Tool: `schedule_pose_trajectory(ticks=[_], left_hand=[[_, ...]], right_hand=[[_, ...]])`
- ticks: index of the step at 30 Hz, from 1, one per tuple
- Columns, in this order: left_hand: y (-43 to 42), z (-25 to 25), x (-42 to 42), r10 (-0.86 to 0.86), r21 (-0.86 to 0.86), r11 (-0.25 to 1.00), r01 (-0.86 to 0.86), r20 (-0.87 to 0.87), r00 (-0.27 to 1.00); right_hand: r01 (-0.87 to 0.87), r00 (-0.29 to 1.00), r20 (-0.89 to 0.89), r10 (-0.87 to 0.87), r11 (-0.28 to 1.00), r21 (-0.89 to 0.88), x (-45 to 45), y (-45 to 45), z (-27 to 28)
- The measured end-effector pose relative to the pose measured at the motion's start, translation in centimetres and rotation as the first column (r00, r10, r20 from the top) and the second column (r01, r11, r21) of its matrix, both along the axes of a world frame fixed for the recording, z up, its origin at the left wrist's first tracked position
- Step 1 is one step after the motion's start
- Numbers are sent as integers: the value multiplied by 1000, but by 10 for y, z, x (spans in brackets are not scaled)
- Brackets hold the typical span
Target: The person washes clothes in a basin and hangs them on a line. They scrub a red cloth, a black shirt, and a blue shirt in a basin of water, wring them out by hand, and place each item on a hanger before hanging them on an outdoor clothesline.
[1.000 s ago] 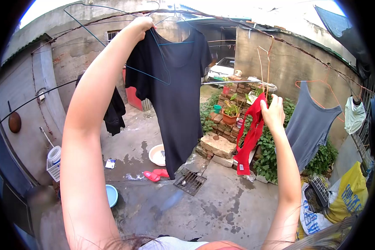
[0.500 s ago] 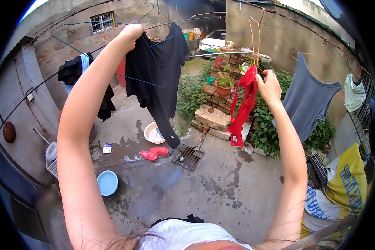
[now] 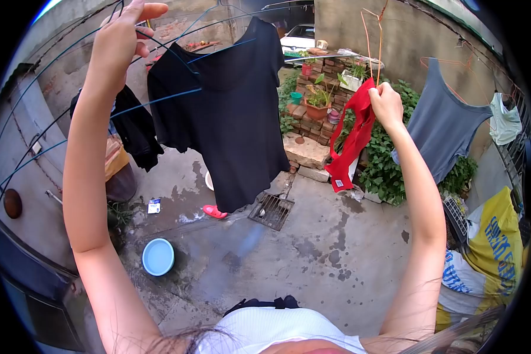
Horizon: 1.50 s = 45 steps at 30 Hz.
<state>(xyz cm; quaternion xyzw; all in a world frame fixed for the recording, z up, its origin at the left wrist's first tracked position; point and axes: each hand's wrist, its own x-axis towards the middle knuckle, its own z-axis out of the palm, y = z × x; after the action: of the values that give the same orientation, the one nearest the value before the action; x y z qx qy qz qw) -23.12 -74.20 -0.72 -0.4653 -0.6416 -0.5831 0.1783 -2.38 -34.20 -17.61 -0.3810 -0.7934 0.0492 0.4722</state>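
Observation:
My left hand [image 3: 121, 44] is raised at the upper left, its fingers partly curled round a blue wire hanger [image 3: 94, 111] near the hook; the forefinger sticks out. One end of this hanger overlaps the shoulder of a black short-sleeved top [image 3: 224, 112], which hangs to the right of the hand. My right hand [image 3: 387, 106] is closed on the upper edge of a red strappy garment [image 3: 354, 138], just below an orange wire hanger [image 3: 379, 44]. The exact grip of the right fingertips is hidden.
A grey tank top [image 3: 439, 121] and a pale green garment [image 3: 504, 121] hang at right. Below are a blue basin [image 3: 158, 257], a red slipper [image 3: 215, 212] and a floor drain [image 3: 271, 210]. Potted plants [image 3: 317, 106] stand on stacked bricks; yellow sacks [image 3: 492, 248] lie lower right.
My left hand has left the black top's shoulder and moved up and left with the blue hanger. The black top now hangs broader and nearer. My right hand stays at the red garment.

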Motion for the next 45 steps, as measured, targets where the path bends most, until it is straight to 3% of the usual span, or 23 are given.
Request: schedule_pose_trajectory(ticks=[1, 3, 6, 9, 12, 13, 16, 19, 21, 23, 25, 27, 30, 36, 43, 45], left_hand=[[1, -2, 17, -21, -9, 1000, 21, -10, 1000], [15, -11, 45, -144, -268, 953, 141, 8, 990], [67, -48, 64, -426, -299, 846, 442, 120, 897], [132, -92, 97, -523, -315, 713, 626, 357, 774], [208, -127, 115, -493, -367, 673, 642, 425, 759], [238, -138, 115, -583, -271, 660, 700, 403, 706], [270, -142, 136, -499, -314, 681, 661, 462, 733], [288, -142, 145, -722, -138, 401, 906, 561, 405], [300, -142, 147, -712, -119, 430, 895, 565, 417], [308, -140, 149, -682, -143, 493, 858, 548, 484], [318, -132, 151, -720, 46, 520, 853, 560, 409], [339, -123, 145, -703, 147, 576, 804, 590, 396], [369, -113, 126, -629, 226, 655, 721, 693, 354], [394, -124, 97, -608, 234, 698, 677, 693, 387], [396, -136, 85, -614, 183, 688, 703, 663, 428], [395, -136, 89, -577, 199, 754, 626, 657, 486]], right_hand=[[-47, 999, -15, 47, 998, 29, 5, -4, 0], [-106, 992, -56, 110, 992, 70, 13, -12, -2], [-171, 982, -69, 176, 982, 74, 34, -32, 5], [-179, 980, -76, 186, 980, 91, 54, -49, 18], [-265, 960, -82, 268, 963, 46, 69, -64, 30], [-273, 955, -98, 280, 959, 75, 71, -65, 32], [-324, 942, -92, 323, 946, 2, 85, -73, 37], [-302, 950, -96, 297, 952, -46, 100, -82, 44], [-332, 941, -104, 321, 937, -112, 111, -92, 46], [-247, 967, -71, 246, 969, -1, 120, -96, 45], [-195, 978, -54, 200, 977, 89, 134, -97, 52], [-254, 956, -153, 251, 967, 5, 148, -96, 61], [-338, 924, -181, 337, 941, 27, 172, -95, 82], [-342, 927, -165, 337, 940, 2, 185, -97, 99], [-502, 852, -219, 476, 861, -83, 160, -85, 65], [-497, 854, -218, 472, 865, -74, 159, -78, 60]])
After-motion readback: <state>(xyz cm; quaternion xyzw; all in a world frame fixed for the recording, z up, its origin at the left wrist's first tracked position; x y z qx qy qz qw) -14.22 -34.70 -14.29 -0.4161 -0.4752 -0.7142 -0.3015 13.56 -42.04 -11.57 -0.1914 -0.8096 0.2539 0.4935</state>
